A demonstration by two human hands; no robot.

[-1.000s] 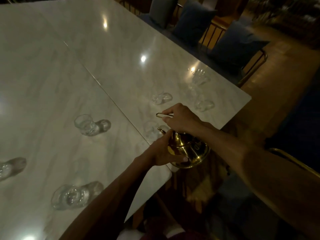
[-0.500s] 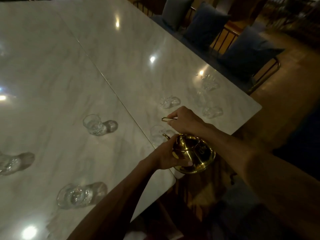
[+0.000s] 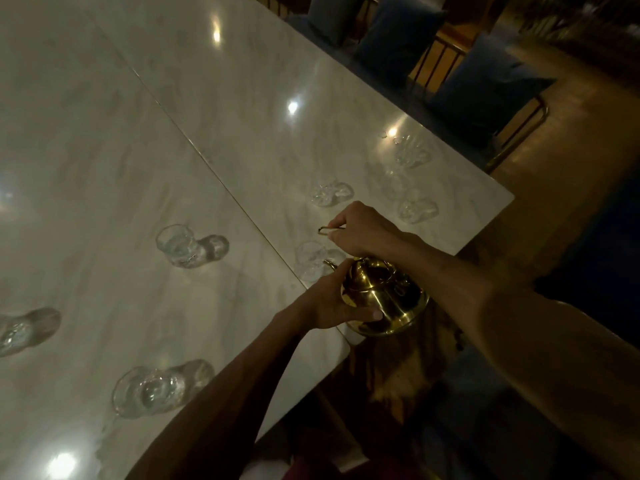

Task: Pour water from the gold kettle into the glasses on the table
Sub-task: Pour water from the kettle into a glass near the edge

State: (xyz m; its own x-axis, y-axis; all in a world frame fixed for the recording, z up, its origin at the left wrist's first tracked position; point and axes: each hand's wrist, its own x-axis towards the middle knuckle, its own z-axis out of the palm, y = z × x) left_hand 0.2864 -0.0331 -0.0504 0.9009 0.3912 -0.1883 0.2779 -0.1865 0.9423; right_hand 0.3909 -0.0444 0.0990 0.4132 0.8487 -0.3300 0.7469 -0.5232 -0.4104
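Gold-coloured polished metal kettle (image 3: 384,299) is held over the near edge of the large white marble table (image 3: 214,140), just above a clear drinking glass (image 3: 313,259), towards which its thin curved spout is turned. Behind the table, a row of dark blue cushioned chairs (image 3: 485,88) with thin metal frames is seen on a brown wooden floor (image 3: 588,140). The kettle's round body is cupped from the near side by the left hand (image 3: 332,303), whose fingers are wrapped against the metal with the thumb laid across its lower curve. The kettle's thin wire handle (image 3: 327,230) is pinched from above by the right hand (image 3: 363,230), whose fingers are closed tightly around it. Two more clear glasses (image 3: 180,245) are set further left on the tabletop, one near the seam and one (image 3: 152,389) close to the near edge. Three small clear glasses (image 3: 415,206) are placed beyond the hands, towards the far corner. Whether water is flowing cannot be told.
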